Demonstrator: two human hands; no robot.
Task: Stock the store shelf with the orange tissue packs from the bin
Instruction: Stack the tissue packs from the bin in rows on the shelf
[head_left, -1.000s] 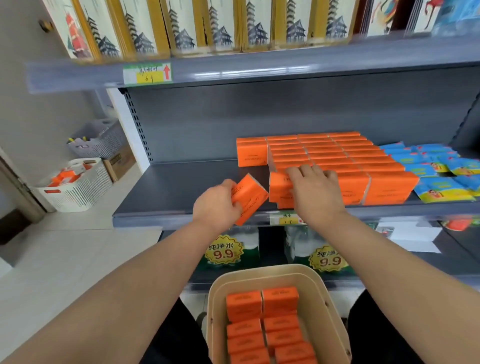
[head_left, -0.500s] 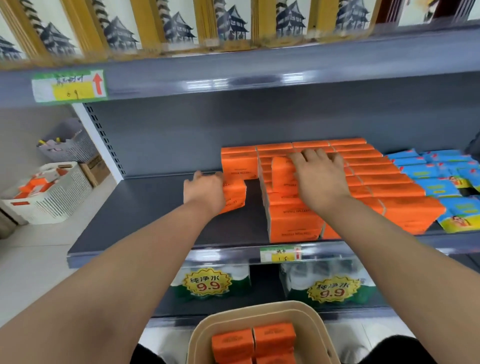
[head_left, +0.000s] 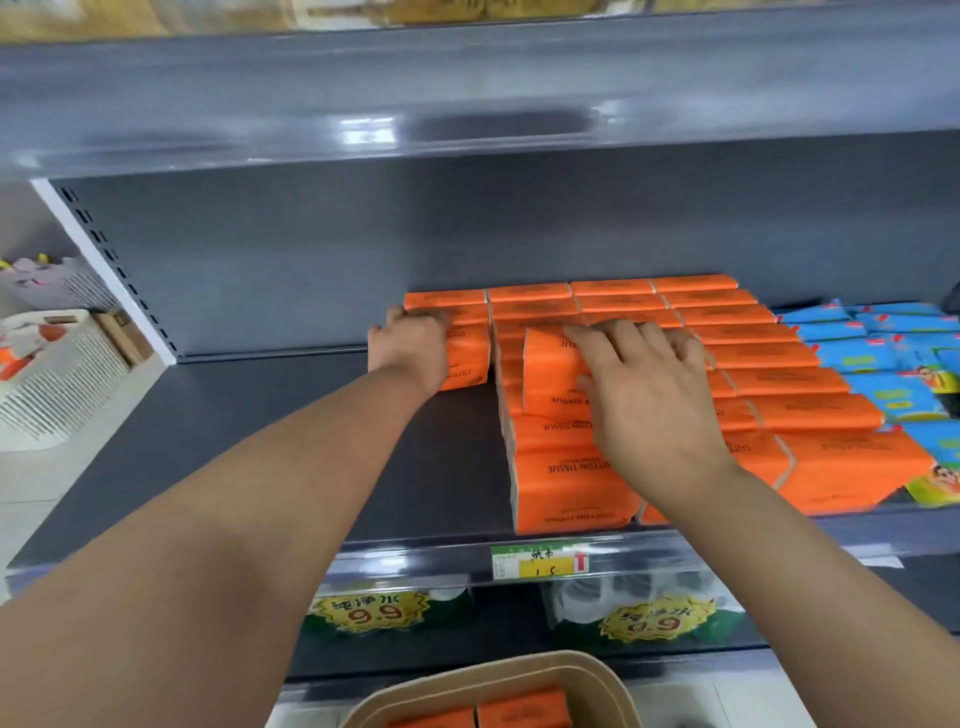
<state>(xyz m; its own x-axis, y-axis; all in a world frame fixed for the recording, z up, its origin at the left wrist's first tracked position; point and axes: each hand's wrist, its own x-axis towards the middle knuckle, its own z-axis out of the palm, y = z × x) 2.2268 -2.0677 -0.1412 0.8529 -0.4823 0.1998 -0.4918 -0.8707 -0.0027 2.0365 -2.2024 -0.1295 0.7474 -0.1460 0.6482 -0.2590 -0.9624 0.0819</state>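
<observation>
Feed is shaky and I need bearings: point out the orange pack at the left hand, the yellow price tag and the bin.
orange pack (head_left: 466, 358): head view, on its front face.
price tag (head_left: 545, 569): head view, on its yellow middle.
bin (head_left: 545, 664): head view, on its far rim.

left arm: bare, stretched forward from lower left, nearly straight
left hand (head_left: 410, 345): back toward camera, fingers wrapped round a pack (head_left: 466, 358)
right arm: bare, enters from lower right, angled in toward centre
right hand (head_left: 649, 400): palm down, laid flat, grips nothing
right fingers (head_left: 597, 338): straight, spread, pointing up-left
hands: apart, left reaches deeper than right
</observation>
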